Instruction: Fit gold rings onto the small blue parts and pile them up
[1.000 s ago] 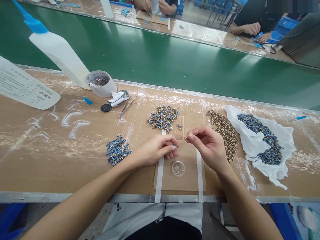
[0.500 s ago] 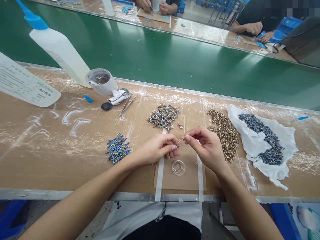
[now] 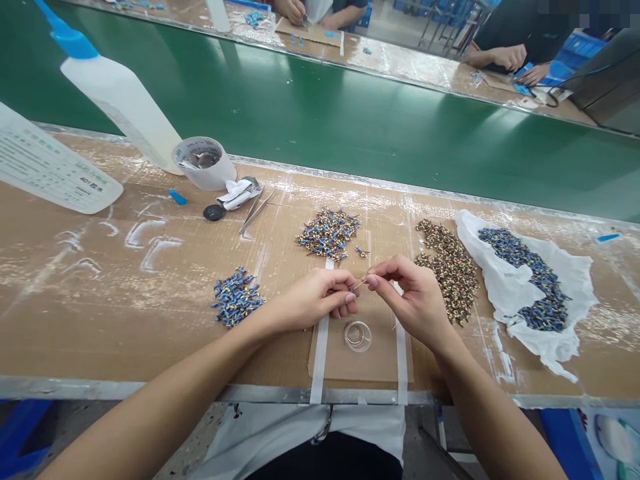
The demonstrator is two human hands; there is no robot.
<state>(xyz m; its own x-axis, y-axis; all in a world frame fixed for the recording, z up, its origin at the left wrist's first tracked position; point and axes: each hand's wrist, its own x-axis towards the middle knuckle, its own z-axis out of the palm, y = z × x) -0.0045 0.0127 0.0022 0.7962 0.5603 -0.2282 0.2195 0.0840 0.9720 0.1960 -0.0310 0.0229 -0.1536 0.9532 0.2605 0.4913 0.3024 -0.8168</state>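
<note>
My right hand is closed, with thumb and forefinger pinching a toothpick. The toothpick's far end reaches the fingertips of my left hand. Those fingers are closed around a tiny bluish part, mostly hidden by the thumb. Below both hands, a small clear round cup stands on a piece of cardboard edged with white tape. Just beyond them lies a pile of small blue and brass-coloured parts. Another pile of blue parts is left of my left forearm.
Right of my hands are a heap of small brown-gold parts and a white cloth bearing blue parts. At left stand two white bottles, a tape-roll tub and tweezers. Across the green belt, other people's hands work.
My hands keep almost the same pose, the toothpick still at the left fingertips. The whole view has shifted very slightly.
</note>
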